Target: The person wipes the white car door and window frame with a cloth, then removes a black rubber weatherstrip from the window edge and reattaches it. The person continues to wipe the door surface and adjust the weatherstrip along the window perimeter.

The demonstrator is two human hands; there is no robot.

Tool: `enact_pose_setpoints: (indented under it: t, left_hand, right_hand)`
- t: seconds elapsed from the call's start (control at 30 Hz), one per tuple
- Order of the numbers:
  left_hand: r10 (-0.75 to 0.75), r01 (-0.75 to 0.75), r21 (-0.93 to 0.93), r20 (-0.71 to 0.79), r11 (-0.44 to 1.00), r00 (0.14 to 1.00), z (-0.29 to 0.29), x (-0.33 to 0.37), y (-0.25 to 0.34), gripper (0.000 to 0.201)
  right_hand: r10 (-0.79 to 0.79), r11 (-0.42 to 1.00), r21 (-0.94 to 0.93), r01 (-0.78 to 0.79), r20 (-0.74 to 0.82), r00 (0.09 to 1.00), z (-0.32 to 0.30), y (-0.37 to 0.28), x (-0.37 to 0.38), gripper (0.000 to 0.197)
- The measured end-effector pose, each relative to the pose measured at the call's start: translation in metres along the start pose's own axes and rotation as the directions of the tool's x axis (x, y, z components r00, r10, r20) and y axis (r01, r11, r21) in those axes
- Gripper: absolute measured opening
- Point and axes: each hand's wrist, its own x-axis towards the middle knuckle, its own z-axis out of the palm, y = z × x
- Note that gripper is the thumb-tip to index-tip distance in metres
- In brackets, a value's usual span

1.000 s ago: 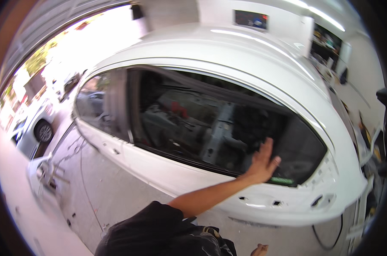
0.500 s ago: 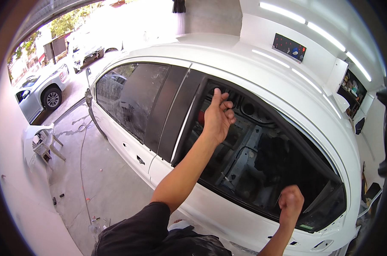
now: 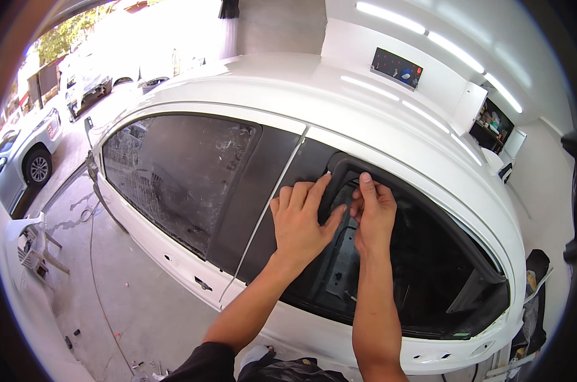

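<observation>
The left hand (image 3: 301,219) spreads wide over the dark pillar (image 3: 240,191); the right hand (image 3: 375,213) curls beside it. Both reach the black seal (image 3: 396,179) at the white car's (image 3: 263,83) window corner; whether the right pinches it, I can't tell.

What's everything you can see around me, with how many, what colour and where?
Car body: one, white, across the centre
Side windows: two, dark, near side; left one dusty
Window trim: one strip, black, along right window's upper edge
Pillar panels: two, black, between the windows
Parked vehicles: at least two, pale, far left
Chair: one, white, left floor
Hose or cable: one, grey, left floor
Ceiling lights: at least three, white, upper right
Wall panel: one, dark, back wall
Cabinet: one, white, dark inside, right
Left hand: one, bare, fingertip at trim's upper corner
Right hand: one, bare, just right of it
</observation>
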Motion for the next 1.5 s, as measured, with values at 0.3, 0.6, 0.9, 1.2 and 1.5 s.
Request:
enact_pose_setpoints:
  t: [0.3,0.6,0.9,1.2,1.5]
  left_hand:
    - [0.03,-0.02,-0.154,0.062,0.988,0.998,0.004,-0.001,0.011,0.055]
    - [0.078,-0.079,0.012,0.079,0.997,0.994,0.005,0.003,-0.002,0.051]
    - [0.118,-0.122,0.071,0.062,0.99,0.991,0.008,0.004,-0.008,0.047]
    - [0.14,-0.141,0.119,0.018,0.983,0.99,0.007,0.0,-0.013,0.045]
    - [0.122,-0.103,0.244,-0.063,0.964,0.991,0.023,-0.01,-0.008,0.043]
  right_hand:
    - [-0.221,0.971,0.066,0.228,-0.092,0.971,-0.008,0.022,-0.002,0.033]
    - [-0.124,0.991,0.03,0.128,-0.106,0.987,-0.004,0.026,0.005,0.033]
    - [-0.158,0.973,0.146,0.178,-0.14,0.978,0.01,0.043,0.011,0.029]
    - [-0.073,0.972,0.207,0.108,-0.172,0.982,0.014,0.045,0.013,0.026]
    - [-0.072,0.991,-0.113,0.073,0.014,0.997,0.007,0.037,0.014,0.037]
